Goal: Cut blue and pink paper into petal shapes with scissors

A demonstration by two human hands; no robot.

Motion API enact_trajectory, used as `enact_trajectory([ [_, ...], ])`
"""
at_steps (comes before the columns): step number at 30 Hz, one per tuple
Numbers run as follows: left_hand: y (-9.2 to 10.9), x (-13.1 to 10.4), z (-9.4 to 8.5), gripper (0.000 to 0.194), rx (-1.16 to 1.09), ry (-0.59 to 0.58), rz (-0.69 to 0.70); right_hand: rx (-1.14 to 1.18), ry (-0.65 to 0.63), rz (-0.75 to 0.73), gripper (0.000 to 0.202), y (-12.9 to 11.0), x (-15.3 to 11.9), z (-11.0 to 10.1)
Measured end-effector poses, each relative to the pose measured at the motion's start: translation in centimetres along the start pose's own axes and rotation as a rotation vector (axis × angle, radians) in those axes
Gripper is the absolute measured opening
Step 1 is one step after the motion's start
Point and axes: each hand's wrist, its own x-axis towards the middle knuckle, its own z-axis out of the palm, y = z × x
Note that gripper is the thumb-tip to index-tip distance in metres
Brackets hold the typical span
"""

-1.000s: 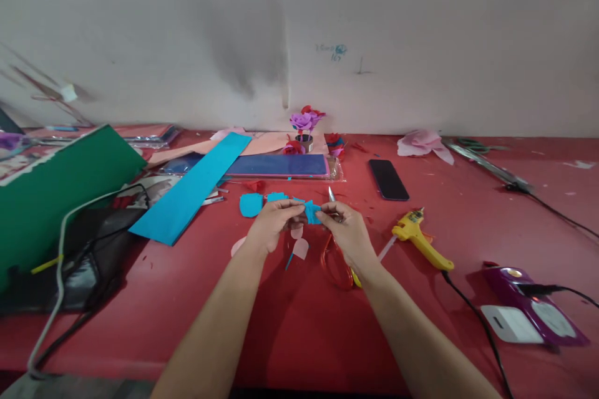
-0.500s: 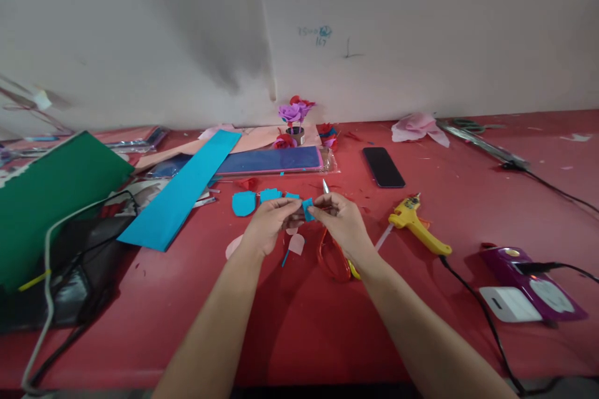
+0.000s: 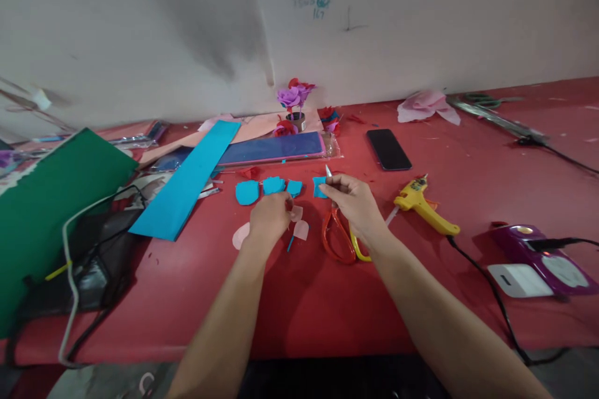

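Observation:
My right hand (image 3: pixel 353 199) pinches a small blue paper-like piece (image 3: pixel 319 187) between thumb and fingers, above the red and yellow scissors (image 3: pixel 337 240). My left hand (image 3: pixel 271 218) is closed with its fingers curled down beside a small pale pink piece (image 3: pixel 296 213); whatever its fingertips hold, if anything, is hidden. Just beyond it lie blue cut stacks: a rounded one (image 3: pixel 247 192), a middle one (image 3: pixel 274 184) and a smaller one (image 3: pixel 294 187). A pink petal-shaped piece (image 3: pixel 302 230) and a pink oval piece (image 3: pixel 241 235) lie near the left hand.
A yellow glue gun (image 3: pixel 425 209) and a phone (image 3: pixel 389 149) lie to the right, with a purple corded device (image 3: pixel 524 237) farther over. A long blue strip (image 3: pixel 187 187) and a green sheet (image 3: pixel 60 199) lie left. Behind stands a pot of paper flowers (image 3: pixel 296 120).
My hands have parted. The left has moved down and slightly left, off the blue piece; the right has shifted right, still pinching it. The view has tilted down.

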Motion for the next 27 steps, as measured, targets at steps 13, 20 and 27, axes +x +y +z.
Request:
enact_trajectory([
  [13, -0.4, 0.8, 0.7, 0.022, -0.126, -0.001, 0.071, 0.197, -0.06, 0.055, 0.014, 0.9, 0.1, 0.6],
  [20, -0.3, 0.9, 0.7, 0.015, -0.152, 0.025, 0.136, 0.251, -0.105, 0.119, 0.015, 1.1, 0.0, 0.6],
  [27, -0.1, 0.7, -0.4, 0.01, -0.918, 0.071, 0.15, 0.246, -0.115, 0.162, 0.015, 0.8, 0.0, 0.7],
])
